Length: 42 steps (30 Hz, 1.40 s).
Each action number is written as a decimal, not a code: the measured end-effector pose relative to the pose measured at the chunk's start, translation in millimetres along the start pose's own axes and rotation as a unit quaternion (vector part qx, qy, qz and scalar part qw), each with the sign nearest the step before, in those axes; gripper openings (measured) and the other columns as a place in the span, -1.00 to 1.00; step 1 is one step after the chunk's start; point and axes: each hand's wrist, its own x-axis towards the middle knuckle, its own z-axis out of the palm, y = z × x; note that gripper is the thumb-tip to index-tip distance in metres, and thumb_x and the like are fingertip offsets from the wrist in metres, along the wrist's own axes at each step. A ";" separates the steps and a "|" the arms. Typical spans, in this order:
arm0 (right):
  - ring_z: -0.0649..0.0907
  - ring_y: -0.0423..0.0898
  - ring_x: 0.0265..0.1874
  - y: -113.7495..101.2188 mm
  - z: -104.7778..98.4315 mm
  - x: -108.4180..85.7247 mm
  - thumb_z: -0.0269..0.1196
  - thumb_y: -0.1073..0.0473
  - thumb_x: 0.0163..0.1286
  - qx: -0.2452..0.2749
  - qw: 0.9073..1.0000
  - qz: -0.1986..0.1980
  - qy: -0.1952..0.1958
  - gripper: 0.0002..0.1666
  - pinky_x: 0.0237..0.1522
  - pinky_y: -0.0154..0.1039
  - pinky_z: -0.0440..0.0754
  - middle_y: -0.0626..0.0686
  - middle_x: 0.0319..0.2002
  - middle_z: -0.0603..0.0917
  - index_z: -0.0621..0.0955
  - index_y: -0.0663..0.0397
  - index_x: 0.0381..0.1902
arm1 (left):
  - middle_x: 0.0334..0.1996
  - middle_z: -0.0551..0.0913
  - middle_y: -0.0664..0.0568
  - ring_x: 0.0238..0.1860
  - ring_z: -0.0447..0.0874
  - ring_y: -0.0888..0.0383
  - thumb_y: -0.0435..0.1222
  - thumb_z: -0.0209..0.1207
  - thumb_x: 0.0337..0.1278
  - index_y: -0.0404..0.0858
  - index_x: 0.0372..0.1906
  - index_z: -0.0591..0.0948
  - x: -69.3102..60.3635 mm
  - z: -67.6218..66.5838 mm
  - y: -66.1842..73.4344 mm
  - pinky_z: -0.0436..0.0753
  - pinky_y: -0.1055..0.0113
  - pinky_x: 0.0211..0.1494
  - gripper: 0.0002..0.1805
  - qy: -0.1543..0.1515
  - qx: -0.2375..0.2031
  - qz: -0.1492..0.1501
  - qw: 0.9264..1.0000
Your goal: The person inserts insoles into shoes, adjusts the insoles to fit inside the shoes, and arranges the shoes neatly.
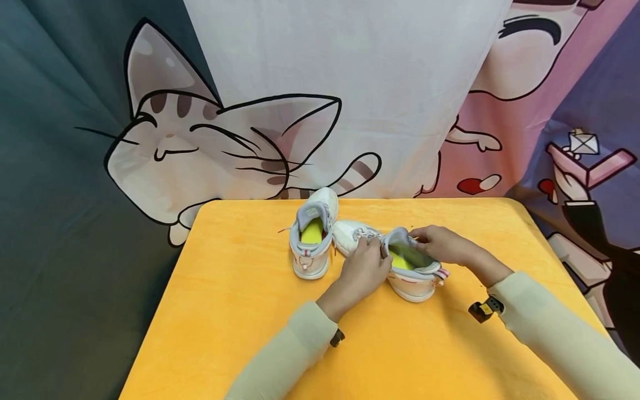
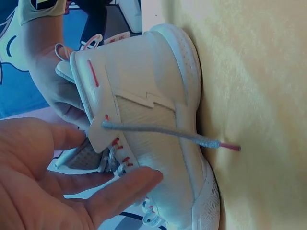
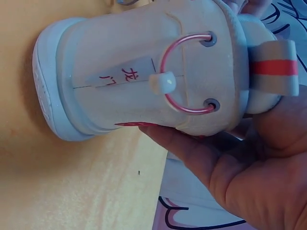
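A white sneaker (image 1: pixel 414 282) with a yellow-green insole stands on the yellow table, its toe toward the far left. My left hand (image 1: pixel 364 266) holds the sneaker's near side by the collar and lace holes. In the left wrist view, a loose grey lace (image 2: pixel 163 130) with a red tip hangs down that side. My right hand (image 1: pixel 442 244) grips the collar on the opposite side, with fingers along the outside in the right wrist view. At the heel are a red-striped pull tab (image 3: pixel 273 67) and a pink cord loop (image 3: pixel 175 52). Some fingertips are hidden by the shoe.
A matching sneaker (image 1: pixel 310 265) stands just left, heel toward me, close to the held sneaker's toe. The yellow table (image 1: pixel 240 311) ends at a cartoon-printed cloth (image 1: pixel 390 111) behind it. Small dark devices are strapped at both wrists.
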 end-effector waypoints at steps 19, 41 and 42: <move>0.71 0.06 -0.22 -27.1 25.7 -23.5 0.15 0.26 0.51 0.016 0.994 0.049 0.100 -0.77 -0.30 -0.13 0.68 0.32 -0.05 0.74 0.68 0.25 -0.04 | 0.15 0.72 -0.06 0.08 0.75 0.08 -0.32 -0.02 0.58 -0.26 0.29 0.60 10.2 -14.6 -5.6 0.75 0.21 0.03 -0.64 0.042 -0.041 0.068 0.996; 0.77 0.14 -0.03 -39.8 47.6 -32.3 0.20 0.12 0.54 0.043 0.992 0.078 0.095 -0.46 -0.13 -0.04 0.78 0.35 0.11 0.70 0.52 0.43 0.30 | 0.05 0.75 -0.10 -0.39 0.65 0.20 -0.23 -0.01 0.62 -0.16 0.46 0.47 25.1 -20.9 -23.3 0.57 0.38 -0.43 -0.55 -0.018 -0.101 0.032 0.994; 0.76 0.15 -0.02 -40.4 45.9 -34.6 0.20 0.10 0.54 0.025 0.992 0.073 0.103 -0.47 -0.11 -0.01 0.77 0.32 0.09 0.71 0.54 0.40 0.28 | 0.06 0.75 -0.10 -0.38 0.65 0.21 -0.21 -0.01 0.62 -0.17 0.47 0.47 25.0 -20.8 -23.4 0.57 0.39 -0.41 -0.55 -0.020 -0.100 0.033 0.994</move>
